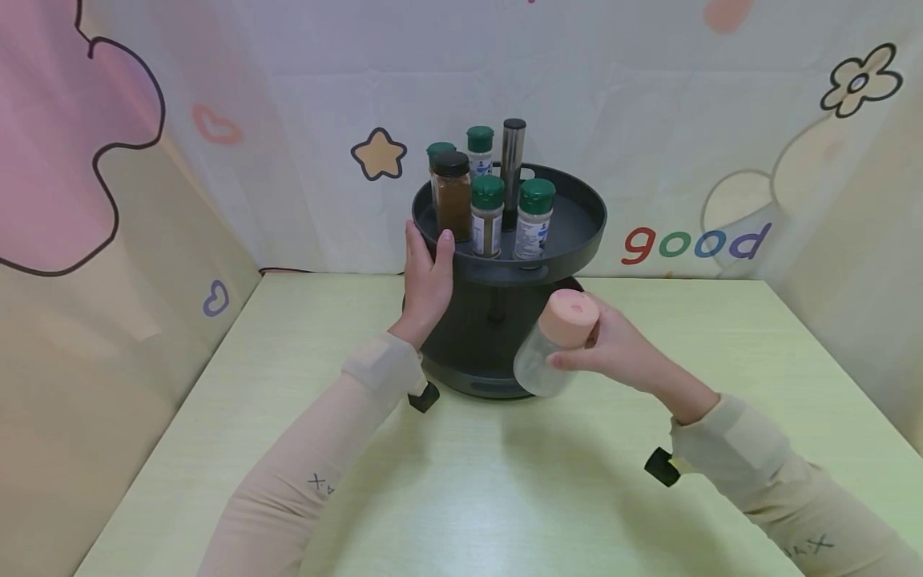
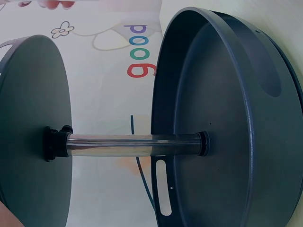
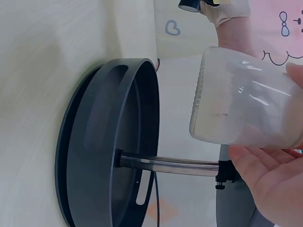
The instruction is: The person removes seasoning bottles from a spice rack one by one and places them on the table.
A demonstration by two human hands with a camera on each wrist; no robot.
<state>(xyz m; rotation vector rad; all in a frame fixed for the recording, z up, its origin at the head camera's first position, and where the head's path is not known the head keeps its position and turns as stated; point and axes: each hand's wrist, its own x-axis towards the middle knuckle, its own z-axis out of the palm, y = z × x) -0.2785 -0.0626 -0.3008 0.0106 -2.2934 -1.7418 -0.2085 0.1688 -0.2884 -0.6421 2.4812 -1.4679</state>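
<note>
A two-tier black turntable rack stands on the table. My left hand [image 1: 427, 288] rests against the left rim of its upper tray [image 1: 570, 260], fingers pointing up and thumb on the near side. My right hand [image 1: 620, 349] holds a translucent jar with a pink lid [image 1: 570, 316], tilted, in front of the lower tray [image 1: 472, 385]. In the right wrist view, fingers and thumb lie on opposite sides of the jar [image 3: 246, 101]. The lower tray [image 2: 213, 90] looks bare around its metal post [image 2: 132, 144] in the left wrist view.
On the upper tray are several green-capped spice bottles [image 1: 534, 228], a black-lidded brown spice jar [image 1: 453, 200] and a tall metallic cylinder [image 1: 512, 160]. A printed cloth backdrop [image 1: 310, 192] hangs behind the pale table [image 1: 447, 497].
</note>
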